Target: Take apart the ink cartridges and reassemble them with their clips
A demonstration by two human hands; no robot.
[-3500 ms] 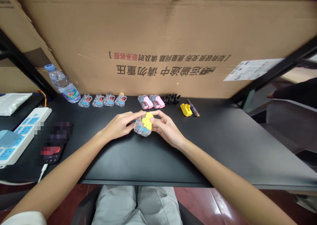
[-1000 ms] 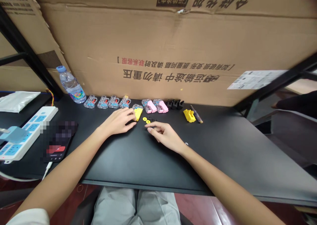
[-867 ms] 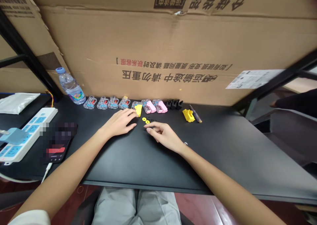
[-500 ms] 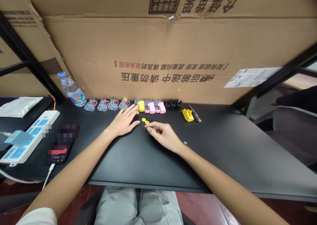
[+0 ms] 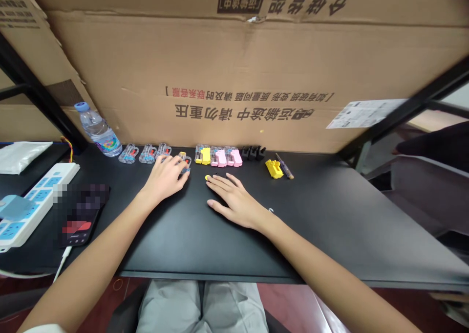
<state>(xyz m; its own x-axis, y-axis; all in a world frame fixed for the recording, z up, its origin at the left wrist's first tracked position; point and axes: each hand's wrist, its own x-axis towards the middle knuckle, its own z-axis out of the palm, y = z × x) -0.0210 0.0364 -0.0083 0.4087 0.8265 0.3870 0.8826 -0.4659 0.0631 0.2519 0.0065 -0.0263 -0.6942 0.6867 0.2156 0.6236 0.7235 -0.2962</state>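
My left hand (image 5: 166,177) is at the row of clear plastic cases, its fingers and thumb around one clear case (image 5: 186,158) with a yellow bit on top, part of which they hide. More clear cases with red and blue parts, one being this case (image 5: 148,154), stand to its left. My right hand (image 5: 236,201) lies palm down with fingers stretched and thumb apart. Its fingertips touch or cover a small yellow disc (image 5: 207,178); dark discs near them are mostly hidden. Beyond are a yellow-and-clear case (image 5: 202,155) and two pink-and-clear ones (image 5: 219,157).
Black plastic parts (image 5: 253,152), a yellow shell (image 5: 274,168) and a screwdriver (image 5: 285,166) lie right of the row. A small pale ring (image 5: 270,210) is by my right wrist. A water bottle (image 5: 98,131), power strip (image 5: 40,201) and phone (image 5: 84,215) occupy the left; cardboard (image 5: 256,69) stands behind.
My left hand has moved left, off the yellow-and-clear case, and the clear case at it has shifted right and nearer. My right hand has flattened, its fingers spreading over the discs.
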